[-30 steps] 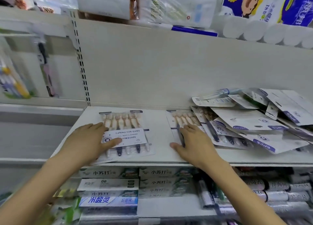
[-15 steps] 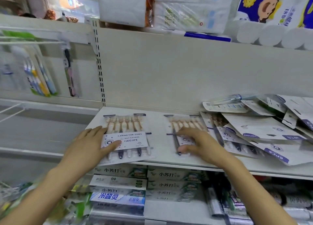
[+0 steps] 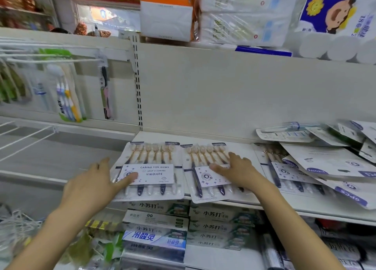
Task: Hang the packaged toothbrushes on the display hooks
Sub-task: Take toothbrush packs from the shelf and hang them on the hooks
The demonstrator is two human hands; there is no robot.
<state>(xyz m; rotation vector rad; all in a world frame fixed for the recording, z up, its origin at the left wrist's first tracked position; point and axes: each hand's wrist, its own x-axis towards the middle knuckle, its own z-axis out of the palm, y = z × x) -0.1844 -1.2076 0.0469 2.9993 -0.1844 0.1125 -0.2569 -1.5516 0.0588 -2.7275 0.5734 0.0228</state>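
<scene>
Two flat packs of toothbrushes lie side by side on the white shelf (image 3: 234, 139), both overhanging its front edge. My left hand (image 3: 91, 186) is at the left edge of the left pack (image 3: 154, 174), thumb lying on its label, fingers straight beside it. My right hand (image 3: 240, 170) rests flat with spread fingers on the right pack (image 3: 205, 178). White wire display hooks (image 3: 50, 60) jut out at upper left with several toothbrush packs (image 3: 69, 101) hanging from them. More bare wire hooks (image 3: 26, 137) sit lower left.
A loose pile of further toothbrush packs (image 3: 325, 164) covers the shelf's right end. Toothpaste boxes (image 3: 158, 219) fill the shelf below. Tissue and toilet-paper bundles (image 3: 240, 15) stand on the top shelf. A slotted upright (image 3: 138, 90) separates the hook bay from the shelf bay.
The right pack has slid left and forward under my right hand, away from the pile. The left pack has come forward over the shelf edge. The view has swung left and up.
</scene>
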